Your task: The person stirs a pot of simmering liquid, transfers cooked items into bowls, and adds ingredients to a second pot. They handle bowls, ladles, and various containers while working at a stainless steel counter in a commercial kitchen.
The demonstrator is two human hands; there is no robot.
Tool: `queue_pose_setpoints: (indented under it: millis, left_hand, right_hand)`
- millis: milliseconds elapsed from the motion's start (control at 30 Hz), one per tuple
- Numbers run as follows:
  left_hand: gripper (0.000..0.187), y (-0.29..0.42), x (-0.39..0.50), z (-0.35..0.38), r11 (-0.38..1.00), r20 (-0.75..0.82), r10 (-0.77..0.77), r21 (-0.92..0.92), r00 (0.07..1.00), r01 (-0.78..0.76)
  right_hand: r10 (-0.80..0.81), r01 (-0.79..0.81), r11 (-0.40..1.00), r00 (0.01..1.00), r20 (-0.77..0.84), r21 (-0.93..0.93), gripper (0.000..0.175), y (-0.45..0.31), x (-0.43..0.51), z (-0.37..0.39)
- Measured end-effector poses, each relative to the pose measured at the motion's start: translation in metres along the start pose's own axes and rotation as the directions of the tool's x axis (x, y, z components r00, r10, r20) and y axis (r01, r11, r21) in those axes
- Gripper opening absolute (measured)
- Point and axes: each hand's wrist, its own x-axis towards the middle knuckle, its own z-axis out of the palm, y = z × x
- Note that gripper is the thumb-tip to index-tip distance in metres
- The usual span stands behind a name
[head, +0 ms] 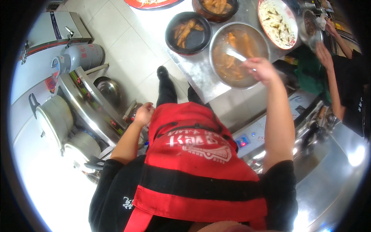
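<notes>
My right hand (260,69) grips the handle of a metal slotted spoon or strainer (234,52), its head over a large round metal bowl (213,68) of brown liquid with orange-brown food pieces (232,40). My left hand (144,114) hangs at my side by the red apron (191,145), its fingers curled; it seems to hold nothing. Left of the metal bowl, a black round bowl (168,43) holds a few similar pieces. Behind stands another dark bowl (203,13) with more of them.
The steel table (197,75) also bears an oval plate (294,27) of pale shredded food and a red-rimmed plate (150,4). A co-worker's hand (324,55) is beside a metal bowl at right. Left are a gas cylinder (87,56), large pots (58,116) and a wok (107,90).
</notes>
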Motion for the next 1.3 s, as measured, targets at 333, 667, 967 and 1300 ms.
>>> queue_pose_setpoints:
  millis: [333, 667, 967, 1300]
  left_hand:
    - [0.043, 0.085, 0.018, -0.052, 0.984, -0.148, 0.172, -0.017, 0.974, -0.176]
    - [0.054, 0.254, 0.051, -0.131, 0.747, -0.202, 0.361, -0.522, 0.911, -0.412]
    - [0.051, 0.21, 0.073, -0.131, 0.764, -0.172, 0.426, -0.457, 0.888, -0.455]
    - [0.047, 0.159, 0.063, -0.14, 0.774, -0.151, 0.367, -0.498, 0.918, -0.391]
  right_hand:
    - [-0.071, 0.092, 0.966, 0.993, -0.093, 0.24, 0.022, 0.06, -0.028, -0.043]
    - [-0.23, 0.308, 0.821, 0.949, -0.215, 0.481, 0.024, -0.001, -0.086, 0.045]
    - [-0.304, 0.439, 0.858, 0.852, -0.426, 0.265, 0.037, -0.029, -0.015, 0.206]
    - [-0.441, 0.16, 0.792, 0.818, -0.371, -0.589, 0.035, -0.091, -0.081, 0.153]
